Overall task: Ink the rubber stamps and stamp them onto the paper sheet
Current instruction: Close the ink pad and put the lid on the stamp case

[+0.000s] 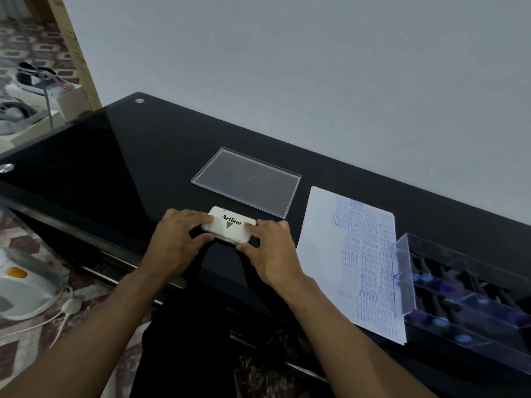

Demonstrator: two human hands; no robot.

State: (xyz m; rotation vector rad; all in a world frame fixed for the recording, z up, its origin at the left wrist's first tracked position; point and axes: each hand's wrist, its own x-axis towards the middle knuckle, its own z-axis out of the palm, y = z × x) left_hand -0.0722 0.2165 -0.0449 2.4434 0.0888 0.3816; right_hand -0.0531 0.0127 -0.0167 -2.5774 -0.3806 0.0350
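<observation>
White plastic, smooth and round-cornered, the closed ink pad (pixel 230 227) sits near the front edge of the glossy black glass desk (pixel 115 156), and I grip its two ends, my left hand (pixel 179 242) and right hand (pixel 268 251) each with fingers curled round it. The paper sheet (pixel 324 254), flat toward the right end, already carries dense blue prints, so I judge stamping well along. The rubber stamps (pixel 448 288) lie in a clear box at the right edge; inking waits on opening the lid.
</observation>
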